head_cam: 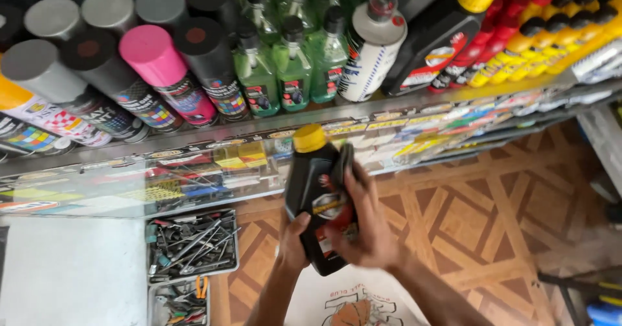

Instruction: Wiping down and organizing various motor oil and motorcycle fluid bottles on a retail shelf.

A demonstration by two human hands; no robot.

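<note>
Black oil bottle (319,200) with a yellow screw cap (smooth plastic, flat-sided, with a moulded handle) is held upright in front of the glass counter (97,183), low in the centre of the view. The left hand (293,240) grips its lower edge at about 7 o'clock, fingers bent around it. The right hand (363,219) is wrapped over its front at 3 o'clock, fingers spread upward. At 9 o'clock, a metal tray (192,243) holds tools.
</note>
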